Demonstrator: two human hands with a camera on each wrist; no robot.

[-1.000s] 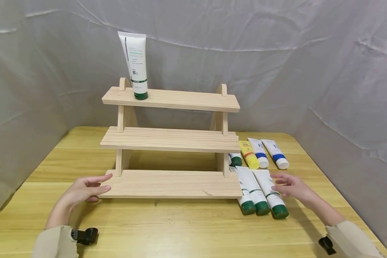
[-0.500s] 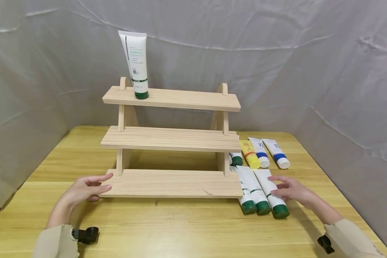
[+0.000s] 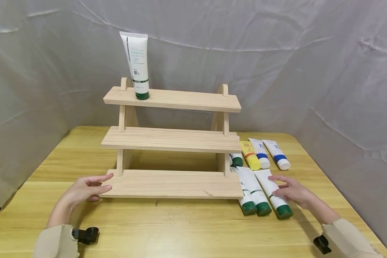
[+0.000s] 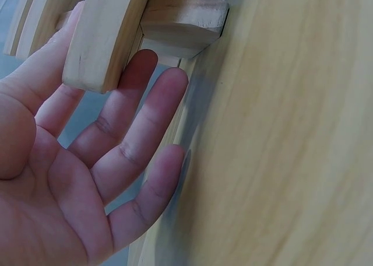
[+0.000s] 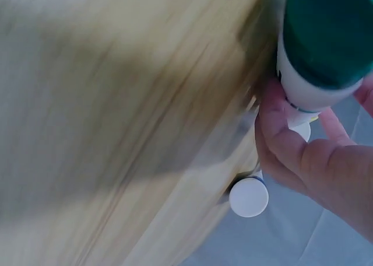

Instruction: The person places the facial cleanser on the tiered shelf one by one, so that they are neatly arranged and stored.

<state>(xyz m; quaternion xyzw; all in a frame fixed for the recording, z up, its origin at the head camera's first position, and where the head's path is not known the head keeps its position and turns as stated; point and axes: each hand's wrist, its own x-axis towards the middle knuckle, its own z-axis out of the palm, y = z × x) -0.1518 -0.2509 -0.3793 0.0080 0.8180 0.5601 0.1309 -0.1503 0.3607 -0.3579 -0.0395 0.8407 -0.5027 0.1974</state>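
Observation:
At the left end of the bottom shelf of a three-tier wooden display stand (image 3: pixel 171 184), my left hand (image 3: pixel 82 191) pinches the board. The left wrist view shows the shelf end (image 4: pixel 96 50) between the thumb and the fingers (image 4: pixel 157 111). To the right, my right hand (image 3: pixel 293 191) grips the outermost white tube with a green cap (image 3: pixel 271 188), which lies on the table. Up close, its green cap (image 5: pixel 329 35) fills the corner of the right wrist view, with fingers on both sides of the tube. Another white tube (image 3: pixel 138 61) stands cap-down on the top shelf.
Beside the gripped tube lie more green-capped white tubes (image 3: pixel 253 190), partly behind the stand's end. Farther back are a yellow tube (image 3: pixel 250 156) and blue-banded white tubes (image 3: pixel 276 154). Grey cloth (image 3: pixel 193 53) hangs behind the wooden table (image 3: pixel 180 229).
My right hand has closed on the outermost white tube, whose green cap has swung slightly to the right. The left hand stays on the bottom shelf.

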